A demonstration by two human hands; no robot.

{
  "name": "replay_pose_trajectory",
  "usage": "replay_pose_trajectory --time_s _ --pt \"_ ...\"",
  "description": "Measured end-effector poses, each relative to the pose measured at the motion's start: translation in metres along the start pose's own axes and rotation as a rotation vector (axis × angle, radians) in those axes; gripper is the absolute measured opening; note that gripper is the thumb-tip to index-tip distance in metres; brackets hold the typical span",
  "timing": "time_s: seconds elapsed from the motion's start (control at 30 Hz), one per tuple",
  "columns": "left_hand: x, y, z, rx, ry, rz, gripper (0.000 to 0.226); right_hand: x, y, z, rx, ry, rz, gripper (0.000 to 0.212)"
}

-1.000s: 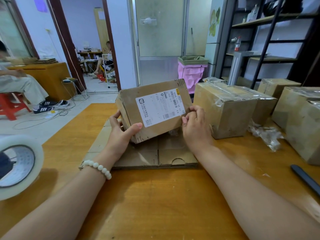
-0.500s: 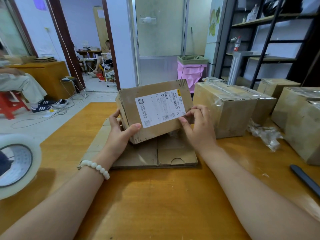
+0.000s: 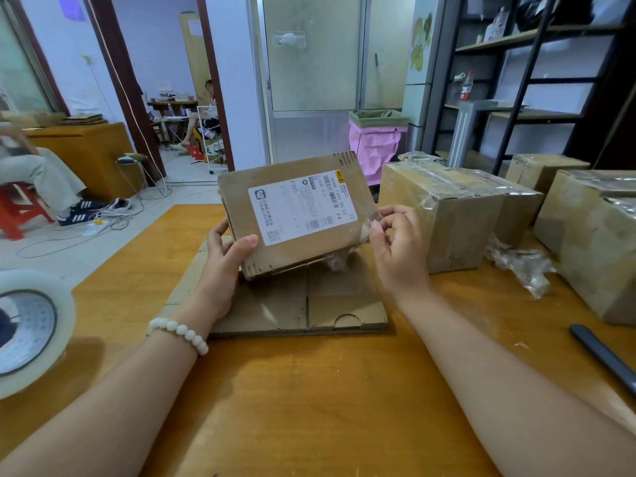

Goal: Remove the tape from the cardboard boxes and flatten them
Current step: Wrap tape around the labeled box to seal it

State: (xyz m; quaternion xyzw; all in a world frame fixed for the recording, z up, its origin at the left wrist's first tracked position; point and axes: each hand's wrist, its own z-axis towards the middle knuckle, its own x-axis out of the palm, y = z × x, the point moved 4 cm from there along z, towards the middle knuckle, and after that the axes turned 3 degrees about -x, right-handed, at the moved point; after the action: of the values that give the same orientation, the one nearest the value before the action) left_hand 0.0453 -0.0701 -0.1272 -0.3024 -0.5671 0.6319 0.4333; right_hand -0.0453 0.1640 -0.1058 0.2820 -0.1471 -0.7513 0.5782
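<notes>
A small cardboard box (image 3: 296,187) with a white shipping label is tilted up above the table. My left hand (image 3: 225,263) grips its lower left corner, thumb on the labelled face. At the box's right edge my right hand (image 3: 395,249) pinches a strip of clear tape (image 3: 370,223) that has lifted off the cardboard. Under the box lies a flattened cardboard box (image 3: 309,304) on the wooden table (image 3: 309,390).
Taped boxes stand at the right: one close (image 3: 444,218), one behind (image 3: 543,170), a larger one (image 3: 592,242). Crumpled clear tape (image 3: 523,266) lies between them. A tape roll (image 3: 27,335) sits at the left edge, a dark tool (image 3: 605,356) at the right. A seated person (image 3: 38,177) is far left.
My right hand has shifted from the box's lower right edge to pinch the tape and pull it slightly away. The box has turned a little in my left hand.
</notes>
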Motion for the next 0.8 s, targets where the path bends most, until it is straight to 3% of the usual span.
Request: replay_pose_trajectory --time_s 0.1,0.3,0.43,0.53,0.7,0.8 --pt "0.0 0.001 0.0 -0.002 -0.012 -0.008 0.118 0.001 -0.001 -0.003 0.094 0.028 0.078 0.014" --pt "0.0 0.002 0.0 0.006 -0.005 -0.026 0.117 0.002 0.0 -0.006 0.191 0.095 0.184 0.053" --pt "0.0 0.004 0.001 0.014 0.007 -0.013 0.117 0.004 0.001 -0.007 0.19 0.1 -0.022 0.025" --pt "-0.001 0.005 0.004 0.008 -0.008 -0.039 0.115 0.002 0.01 -0.006 0.193 0.053 -0.095 0.02" --pt "-0.009 0.007 0.009 -0.057 -0.036 -0.107 0.11 0.005 0.003 -0.004 0.397 0.046 0.177 0.023" --pt "-0.012 0.007 0.012 -0.092 -0.001 -0.117 0.119 0.009 -0.001 -0.004 0.61 0.004 0.517 0.021"
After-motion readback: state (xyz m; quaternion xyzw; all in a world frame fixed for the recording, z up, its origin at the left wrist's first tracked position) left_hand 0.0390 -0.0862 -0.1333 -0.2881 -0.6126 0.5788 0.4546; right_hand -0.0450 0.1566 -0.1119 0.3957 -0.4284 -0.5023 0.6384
